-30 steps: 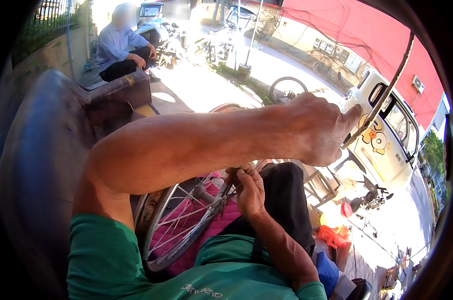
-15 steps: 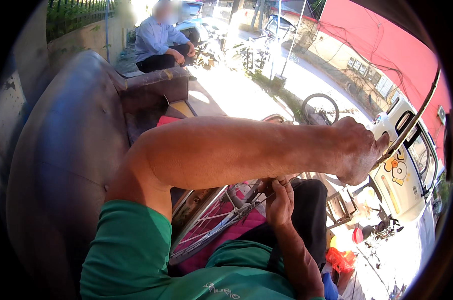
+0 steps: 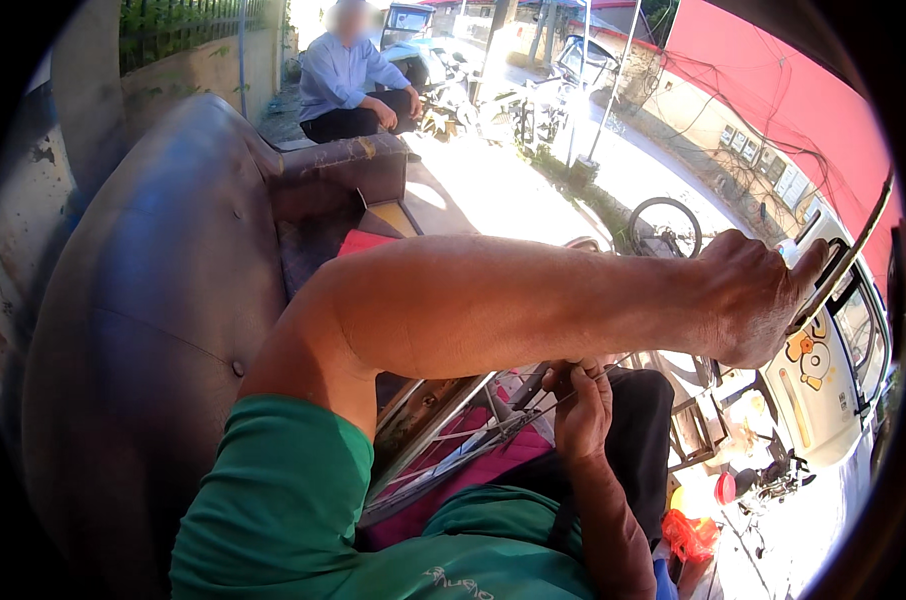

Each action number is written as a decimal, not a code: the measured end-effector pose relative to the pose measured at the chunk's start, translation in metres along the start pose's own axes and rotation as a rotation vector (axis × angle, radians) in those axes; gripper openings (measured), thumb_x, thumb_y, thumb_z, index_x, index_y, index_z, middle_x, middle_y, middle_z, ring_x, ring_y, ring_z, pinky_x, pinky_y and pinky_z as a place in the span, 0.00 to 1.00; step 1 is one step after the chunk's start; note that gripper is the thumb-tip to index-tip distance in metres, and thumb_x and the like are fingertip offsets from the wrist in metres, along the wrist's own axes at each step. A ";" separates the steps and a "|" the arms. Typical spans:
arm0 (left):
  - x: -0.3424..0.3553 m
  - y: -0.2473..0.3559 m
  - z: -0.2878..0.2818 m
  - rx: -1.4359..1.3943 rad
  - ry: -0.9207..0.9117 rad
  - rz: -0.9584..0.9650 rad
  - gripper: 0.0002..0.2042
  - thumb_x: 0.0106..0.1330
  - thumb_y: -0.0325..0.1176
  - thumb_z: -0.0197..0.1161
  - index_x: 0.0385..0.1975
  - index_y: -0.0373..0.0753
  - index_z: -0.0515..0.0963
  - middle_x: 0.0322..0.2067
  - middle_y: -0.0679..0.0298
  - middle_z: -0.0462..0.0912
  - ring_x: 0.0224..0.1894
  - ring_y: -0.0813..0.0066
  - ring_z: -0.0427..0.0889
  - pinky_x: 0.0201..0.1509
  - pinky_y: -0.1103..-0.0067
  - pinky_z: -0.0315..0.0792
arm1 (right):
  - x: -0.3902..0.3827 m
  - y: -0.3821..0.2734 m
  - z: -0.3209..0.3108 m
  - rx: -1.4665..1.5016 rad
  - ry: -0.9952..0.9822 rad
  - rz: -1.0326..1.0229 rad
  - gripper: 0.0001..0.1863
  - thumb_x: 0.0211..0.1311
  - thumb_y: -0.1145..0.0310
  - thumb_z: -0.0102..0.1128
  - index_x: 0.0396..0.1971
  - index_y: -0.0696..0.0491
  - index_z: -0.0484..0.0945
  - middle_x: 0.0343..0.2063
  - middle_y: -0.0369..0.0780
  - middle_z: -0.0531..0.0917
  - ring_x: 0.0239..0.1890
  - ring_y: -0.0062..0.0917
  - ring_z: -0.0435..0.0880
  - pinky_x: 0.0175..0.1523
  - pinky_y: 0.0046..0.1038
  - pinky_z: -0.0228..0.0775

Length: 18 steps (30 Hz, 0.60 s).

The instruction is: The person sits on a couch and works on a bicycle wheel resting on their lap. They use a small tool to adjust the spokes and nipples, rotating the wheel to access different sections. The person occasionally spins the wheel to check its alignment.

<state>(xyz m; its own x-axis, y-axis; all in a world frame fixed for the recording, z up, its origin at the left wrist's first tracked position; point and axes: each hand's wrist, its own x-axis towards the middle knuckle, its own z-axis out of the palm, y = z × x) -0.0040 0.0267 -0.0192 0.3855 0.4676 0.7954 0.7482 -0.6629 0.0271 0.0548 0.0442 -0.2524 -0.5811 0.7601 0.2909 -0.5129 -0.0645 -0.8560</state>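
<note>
Looking down at a spoked wheel (image 3: 453,465) just right of the brown sofa (image 3: 173,300), partly hidden under the bare left forearm, and showing pink quilted cloth (image 3: 513,455) behind the spokes. Holding the left hand (image 3: 758,300) out well right of the sofa, curling the fingers nearly closed around a thin brown stick (image 3: 845,268) slanting upward. Pinching at the wheel with the right hand (image 3: 583,405), nearer the sofa than the left, pressing thumb and fingertips together over something too small to tell. Wearing a green shirt (image 3: 293,480) and dark trousers (image 3: 638,430) on the near right of the sofa.

Facing glaring, washed-out ground (image 3: 493,190) past the sofa's far arm. Seeing 1 other person (image 3: 348,85), in pale blue, sitting just beyond the sofa, with a fence (image 3: 188,30) and low wall (image 3: 198,80) behind the sofa's back. Having 1 dark tyre (image 3: 636,232) beyond the sofa to the right, a white van (image 3: 823,425) farther right of the sofa, a red wall (image 3: 773,110) beyond both, and a red plastic bag (image 3: 691,537) lying well right of the sofa.
</note>
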 end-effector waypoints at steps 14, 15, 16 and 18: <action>0.013 0.016 -0.018 0.219 -0.857 -0.015 0.17 0.66 0.40 0.62 0.47 0.33 0.80 0.41 0.51 0.84 0.39 0.54 0.83 0.43 0.58 0.77 | -0.008 0.002 -0.002 -0.008 0.017 -0.011 0.12 0.71 0.71 0.48 0.47 0.56 0.79 0.39 0.39 0.84 0.36 0.23 0.79 0.47 0.28 0.73; 0.014 0.017 -0.018 0.201 -0.853 -0.012 0.17 0.66 0.40 0.61 0.46 0.33 0.81 0.42 0.51 0.84 0.40 0.54 0.83 0.43 0.58 0.77 | -0.008 0.005 -0.005 -0.018 0.063 0.000 0.12 0.71 0.70 0.48 0.47 0.56 0.79 0.39 0.39 0.84 0.36 0.23 0.80 0.46 0.27 0.73; 0.013 0.016 -0.025 0.121 -0.824 -0.021 0.18 0.66 0.40 0.62 0.48 0.34 0.80 0.42 0.51 0.84 0.40 0.54 0.83 0.44 0.59 0.77 | -0.007 0.006 -0.005 -0.014 0.056 -0.001 0.13 0.71 0.69 0.48 0.48 0.55 0.79 0.39 0.39 0.84 0.36 0.23 0.80 0.46 0.27 0.74; 0.010 0.015 -0.036 0.080 -0.776 -0.035 0.19 0.65 0.40 0.63 0.51 0.36 0.78 0.42 0.50 0.84 0.42 0.53 0.83 0.45 0.60 0.77 | -0.004 0.005 -0.001 -0.018 0.032 -0.006 0.13 0.72 0.68 0.48 0.49 0.55 0.79 0.40 0.39 0.83 0.36 0.23 0.81 0.46 0.27 0.74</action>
<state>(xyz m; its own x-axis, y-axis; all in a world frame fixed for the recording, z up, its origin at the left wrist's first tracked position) -0.0086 0.0001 0.0111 0.6065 0.7820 0.1434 0.7920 -0.6101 -0.0231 0.0551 0.0416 -0.2579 -0.5572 0.7808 0.2825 -0.5049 -0.0485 -0.8618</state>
